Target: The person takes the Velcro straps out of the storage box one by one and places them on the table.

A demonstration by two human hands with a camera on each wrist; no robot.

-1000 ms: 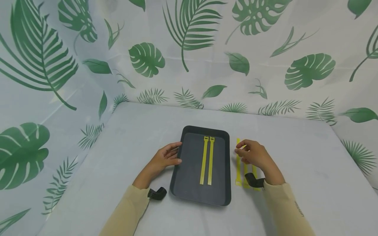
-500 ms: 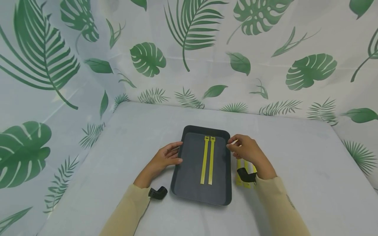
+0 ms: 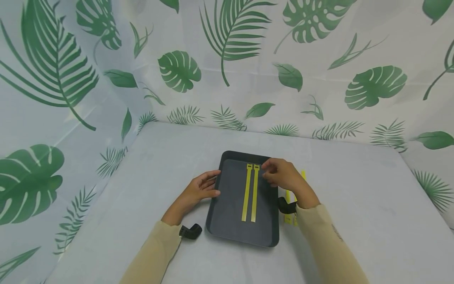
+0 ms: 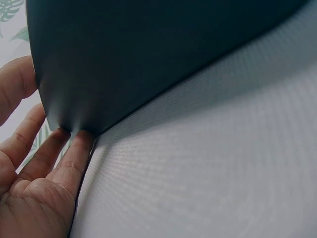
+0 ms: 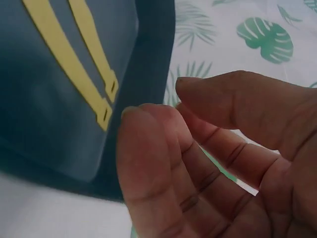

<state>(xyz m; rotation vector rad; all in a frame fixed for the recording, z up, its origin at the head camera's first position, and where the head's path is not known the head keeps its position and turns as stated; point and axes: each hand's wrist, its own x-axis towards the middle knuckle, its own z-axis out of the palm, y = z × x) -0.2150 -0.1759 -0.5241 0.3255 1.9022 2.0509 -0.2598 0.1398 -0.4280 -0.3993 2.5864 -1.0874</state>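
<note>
A dark grey tray (image 3: pixel 227 205) lies on the white-covered table in the head view, holding two yellow strap-like cable ties (image 3: pixel 245 195) side by side. At its left side is my left hand (image 3: pixel 193 192); in the left wrist view, extended fingertips (image 4: pixel 79 141) touch the tray's outer wall. My right hand (image 3: pixel 286 175) hovers over the tray's far right part, close to the slotted heads of the ties. Thumb and fingers are apart in the right wrist view, with nothing seen between them. More yellow ties (image 3: pixel 287 219) lie right of the tray, partly hidden by the right forearm.
Black wrist cameras (image 3: pixel 190 232) stick out from both sleeves. A white cloth with green leaf prints (image 3: pixel 252 90) hangs behind the table and along its left side. White table surface (image 3: pixel 369 205) extends to the right of the right arm.
My right hand has moved left, from above the ties beside the tray to over the tray's right edge. The left hand stays at the tray's side. Both ties inside lie as before.
</note>
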